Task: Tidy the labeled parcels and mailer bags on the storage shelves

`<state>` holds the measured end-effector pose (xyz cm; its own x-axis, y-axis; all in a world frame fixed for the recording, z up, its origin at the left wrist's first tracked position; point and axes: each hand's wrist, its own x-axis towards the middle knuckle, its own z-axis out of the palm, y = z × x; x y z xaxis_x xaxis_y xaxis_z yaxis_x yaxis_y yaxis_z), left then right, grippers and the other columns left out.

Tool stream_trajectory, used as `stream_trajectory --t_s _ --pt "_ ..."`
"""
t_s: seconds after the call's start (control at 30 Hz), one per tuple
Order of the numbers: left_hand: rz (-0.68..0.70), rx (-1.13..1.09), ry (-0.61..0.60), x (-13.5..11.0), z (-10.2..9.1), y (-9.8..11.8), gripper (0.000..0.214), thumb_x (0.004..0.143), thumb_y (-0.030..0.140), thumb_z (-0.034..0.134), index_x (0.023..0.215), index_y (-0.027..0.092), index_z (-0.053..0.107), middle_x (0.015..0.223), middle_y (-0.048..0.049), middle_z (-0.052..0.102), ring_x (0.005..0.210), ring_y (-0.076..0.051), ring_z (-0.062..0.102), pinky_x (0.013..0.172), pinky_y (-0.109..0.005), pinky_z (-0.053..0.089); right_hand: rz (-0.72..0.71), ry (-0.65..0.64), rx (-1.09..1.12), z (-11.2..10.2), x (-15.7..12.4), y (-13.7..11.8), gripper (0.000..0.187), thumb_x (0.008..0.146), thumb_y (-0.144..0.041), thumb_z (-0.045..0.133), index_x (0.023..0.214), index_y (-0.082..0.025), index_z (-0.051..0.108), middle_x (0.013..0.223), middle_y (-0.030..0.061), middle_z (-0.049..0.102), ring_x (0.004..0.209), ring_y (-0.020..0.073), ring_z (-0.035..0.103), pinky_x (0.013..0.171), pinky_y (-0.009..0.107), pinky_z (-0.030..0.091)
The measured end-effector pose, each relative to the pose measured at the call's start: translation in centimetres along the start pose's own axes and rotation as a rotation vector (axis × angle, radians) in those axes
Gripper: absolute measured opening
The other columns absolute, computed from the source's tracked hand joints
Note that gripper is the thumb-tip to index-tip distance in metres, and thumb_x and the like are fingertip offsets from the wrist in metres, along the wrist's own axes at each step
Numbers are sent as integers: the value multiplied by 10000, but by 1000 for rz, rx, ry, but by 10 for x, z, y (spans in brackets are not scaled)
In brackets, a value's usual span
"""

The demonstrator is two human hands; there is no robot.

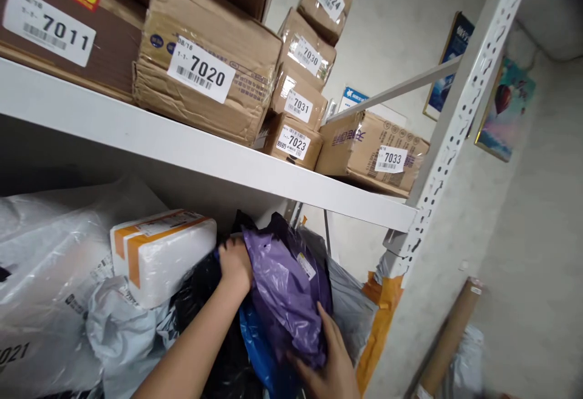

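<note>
A crinkled purple plastic mailing bag [282, 283] with a small white label stands among other parcels on the lower shelf. My left hand [235, 263] is closed at its upper left edge, the fingers curled and partly hidden. Lower down, my right hand [334, 353] grips the bag's right side, fingers on one side and thumb on the other. A blue bag [257, 341] shows beneath the purple one. Black plastic bags [200, 293] lie under my left forearm, and a grey bag [348, 302] rests behind my right hand.
A white parcel with orange tape [170, 253] and a large translucent bag [50, 265] sit to the left. Above runs the white shelf beam [204, 159], carrying labelled cartons [209, 65]. A perforated upright post [455, 119] stands at right, near a cardboard tube [450, 338].
</note>
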<state>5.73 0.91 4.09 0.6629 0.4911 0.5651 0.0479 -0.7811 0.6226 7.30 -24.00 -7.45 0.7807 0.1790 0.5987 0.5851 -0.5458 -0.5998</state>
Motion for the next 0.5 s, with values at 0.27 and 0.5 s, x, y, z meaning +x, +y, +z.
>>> stream_trajectory --t_s 0.27,0.5 --pt "26 10 483 -80 40 -44 739 900 416 509 1427 -45 273 1382 -304 374 1283 -413 399 1044 -537 407 105 -522 -387 -19 64 -38 801 530 -328 757 1229 11 561 1249 284 577 1221 453 491 1048 512 384" --pt "-129 -359 -42 -47 39 11 584 828 151 563 1375 8 417 1237 -211 552 1187 -308 556 1040 -389 437 138 -369 285 -8 70 10 910 532 -520 744 1291 -97 473 1320 200 556 1233 320 530 1100 442 377"
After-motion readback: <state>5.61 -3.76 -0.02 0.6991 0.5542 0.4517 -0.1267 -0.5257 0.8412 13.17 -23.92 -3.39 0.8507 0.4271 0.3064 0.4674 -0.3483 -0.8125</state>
